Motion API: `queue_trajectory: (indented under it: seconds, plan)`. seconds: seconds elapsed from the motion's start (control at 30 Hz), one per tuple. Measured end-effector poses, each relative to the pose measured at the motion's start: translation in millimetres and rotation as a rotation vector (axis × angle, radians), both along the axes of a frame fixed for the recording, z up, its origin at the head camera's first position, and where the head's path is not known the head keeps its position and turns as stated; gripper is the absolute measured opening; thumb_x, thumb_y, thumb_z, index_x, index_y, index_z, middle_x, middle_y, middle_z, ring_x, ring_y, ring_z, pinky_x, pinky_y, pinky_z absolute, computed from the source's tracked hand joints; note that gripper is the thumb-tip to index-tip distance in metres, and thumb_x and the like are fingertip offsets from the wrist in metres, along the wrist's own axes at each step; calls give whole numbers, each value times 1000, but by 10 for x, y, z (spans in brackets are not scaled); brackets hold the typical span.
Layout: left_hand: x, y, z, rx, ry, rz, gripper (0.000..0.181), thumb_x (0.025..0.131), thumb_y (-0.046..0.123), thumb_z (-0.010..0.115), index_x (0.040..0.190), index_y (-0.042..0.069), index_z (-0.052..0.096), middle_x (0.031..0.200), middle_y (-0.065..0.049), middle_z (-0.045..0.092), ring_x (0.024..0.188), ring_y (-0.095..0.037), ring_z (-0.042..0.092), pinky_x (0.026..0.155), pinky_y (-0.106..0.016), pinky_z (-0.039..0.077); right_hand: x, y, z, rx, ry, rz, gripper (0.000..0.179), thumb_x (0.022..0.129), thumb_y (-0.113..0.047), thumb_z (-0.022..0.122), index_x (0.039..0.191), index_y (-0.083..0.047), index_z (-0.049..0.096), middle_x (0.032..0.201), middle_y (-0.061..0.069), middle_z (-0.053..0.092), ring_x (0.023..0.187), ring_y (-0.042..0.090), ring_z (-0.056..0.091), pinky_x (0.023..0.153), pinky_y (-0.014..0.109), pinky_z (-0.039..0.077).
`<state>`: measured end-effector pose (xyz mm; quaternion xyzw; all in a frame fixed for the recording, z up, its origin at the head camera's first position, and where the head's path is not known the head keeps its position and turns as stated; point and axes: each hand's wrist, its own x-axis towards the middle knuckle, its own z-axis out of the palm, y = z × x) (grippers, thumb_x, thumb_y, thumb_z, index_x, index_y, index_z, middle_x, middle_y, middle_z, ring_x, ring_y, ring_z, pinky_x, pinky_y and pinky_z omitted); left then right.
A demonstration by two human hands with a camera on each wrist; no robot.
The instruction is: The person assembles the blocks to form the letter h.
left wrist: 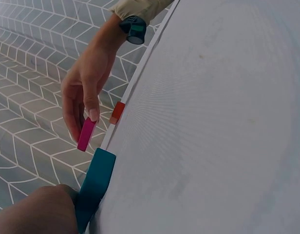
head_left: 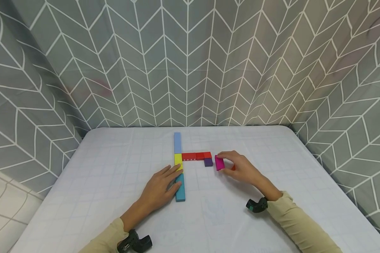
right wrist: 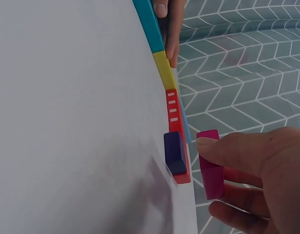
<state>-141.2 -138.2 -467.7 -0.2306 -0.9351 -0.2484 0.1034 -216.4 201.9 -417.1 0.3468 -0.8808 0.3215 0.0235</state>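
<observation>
My right hand (head_left: 242, 169) pinches a magenta block (head_left: 219, 163) between thumb and fingertips, to the right of a small purple block (head_left: 208, 162). In the right wrist view the magenta block (right wrist: 212, 170) is apart from the other blocks. With fingers extended, my left hand (head_left: 158, 188) rests on the column of blocks, touching the yellow block (head_left: 178, 158) and the teal block (head_left: 180, 194). A light blue block (head_left: 177, 143) tops that column. From the yellow part a row of red blocks (head_left: 189, 156) runs right, and the purple block adjoins its end.
An orange-red block (left wrist: 117, 113) lies on the table by the right hand, partly hidden in the head view. The white-covered table (head_left: 114, 158) ends at a grey patterned curtain (head_left: 187, 70). Each wrist carries a black camera.
</observation>
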Motion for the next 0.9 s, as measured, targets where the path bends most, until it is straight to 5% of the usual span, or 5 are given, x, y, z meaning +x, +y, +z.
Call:
queue_trajectory:
  seconds: [0.27,0.57,0.9]
  plan:
    - [8,5,-5,0,-2,4,50,104,37,62,149,15,60,157,-2,49,146,-35,41,113,-59,38,47,-67,-32,-19,34,39,50,86,-5,83,134,-2,67,133,14,65,120,33,60,75,44,57]
    - [4,7,-11,4,9,4,50,103,36,63,148,14,61,157,-3,50,146,-35,42,113,-59,38,84,-123,-69,-19,49,77,50,86,-5,83,133,-3,67,131,9,67,124,31,59,101,54,50]
    - [-13,-1,-13,-2,-9,4,50,104,37,62,149,16,60,158,-1,49,147,-34,40,114,-58,37,94,-186,-122,7,61,105,51,87,-11,85,133,-1,68,134,7,66,125,29,58,102,47,51]
